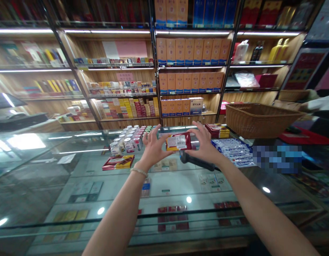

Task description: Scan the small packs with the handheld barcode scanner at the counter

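Observation:
Between both hands, above the glass counter, is a red and yellow snack packet (178, 142) with its barcode side facing me. My left hand (153, 146) pinches its left end, and a pale bracelet circles that wrist. The right end is gripped by my right hand (205, 145). Just below the packet, a black handheld barcode scanner (199, 163) lies on the counter, partly behind my right hand. A similar red and yellow packet pile (118, 162) rests left of my left hand. Behind my right hand sits another packet stack (217, 130).
Several small cans or jars (128, 140) stand in rows on the glass counter (175, 185). Blue and white slim packets (233, 152) lie to the right, near a wicker basket (260, 119). Lit shelves (191, 96) with boxes line the wall. Goods lie beneath the glass.

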Demonstrator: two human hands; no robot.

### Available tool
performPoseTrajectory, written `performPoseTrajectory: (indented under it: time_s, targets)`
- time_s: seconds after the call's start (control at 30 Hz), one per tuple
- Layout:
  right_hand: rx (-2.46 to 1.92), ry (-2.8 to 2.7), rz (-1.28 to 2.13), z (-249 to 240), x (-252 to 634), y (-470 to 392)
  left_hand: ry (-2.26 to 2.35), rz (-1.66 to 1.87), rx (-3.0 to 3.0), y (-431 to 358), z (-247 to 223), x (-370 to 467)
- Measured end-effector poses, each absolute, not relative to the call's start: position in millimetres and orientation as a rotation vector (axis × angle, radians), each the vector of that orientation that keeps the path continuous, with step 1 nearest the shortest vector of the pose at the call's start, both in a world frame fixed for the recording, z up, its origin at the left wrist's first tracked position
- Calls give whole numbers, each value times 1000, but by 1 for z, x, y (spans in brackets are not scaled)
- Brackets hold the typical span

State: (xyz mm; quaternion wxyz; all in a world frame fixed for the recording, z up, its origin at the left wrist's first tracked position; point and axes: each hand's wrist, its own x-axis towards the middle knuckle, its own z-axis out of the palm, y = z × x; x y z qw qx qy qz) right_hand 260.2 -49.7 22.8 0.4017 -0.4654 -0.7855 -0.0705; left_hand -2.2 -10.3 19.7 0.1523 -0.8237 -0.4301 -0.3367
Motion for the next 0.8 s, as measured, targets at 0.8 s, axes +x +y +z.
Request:
performPoseTrajectory:
  time_s: [0.8]
  targets:
    - [-1134, -1929, -118, 26, 243, -63, -1200, -954, -2377, -18, 17, 16]
